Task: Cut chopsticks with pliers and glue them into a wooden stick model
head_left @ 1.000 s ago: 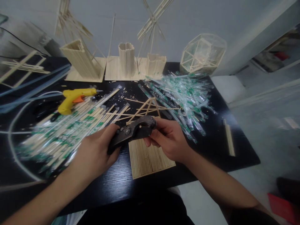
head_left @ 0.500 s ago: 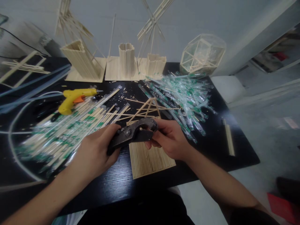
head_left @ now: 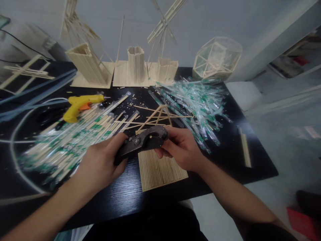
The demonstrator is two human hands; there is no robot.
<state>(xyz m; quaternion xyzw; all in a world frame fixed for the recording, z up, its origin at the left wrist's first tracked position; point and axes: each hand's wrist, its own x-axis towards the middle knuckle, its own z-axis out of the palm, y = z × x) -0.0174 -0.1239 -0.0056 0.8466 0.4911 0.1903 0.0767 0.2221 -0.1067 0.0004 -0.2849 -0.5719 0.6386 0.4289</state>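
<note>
Cutter (head_left: 130,146): dark metal, scuffed, dull
Near panel (head_left: 163,172): pale wood, ridged, matt
Tabletop (head_left: 120,201): black, glossy, fine-grained
Left glue gun (head_left: 74,107): smooth yellow plastic
Right wrappers (head_left: 200,100): clear crinkled plastic, shiny

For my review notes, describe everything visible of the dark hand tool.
The dark hand tool looks metallic, with a round bolt, a curved upper jaw and a broad lower part. It slants up toward the right hand, above the slatted board. The left hand grips its handle end, hiding much of it; the right hand is at the jaw end, contact unclear. A small pale spot shows in the jaw's opening.
</note>
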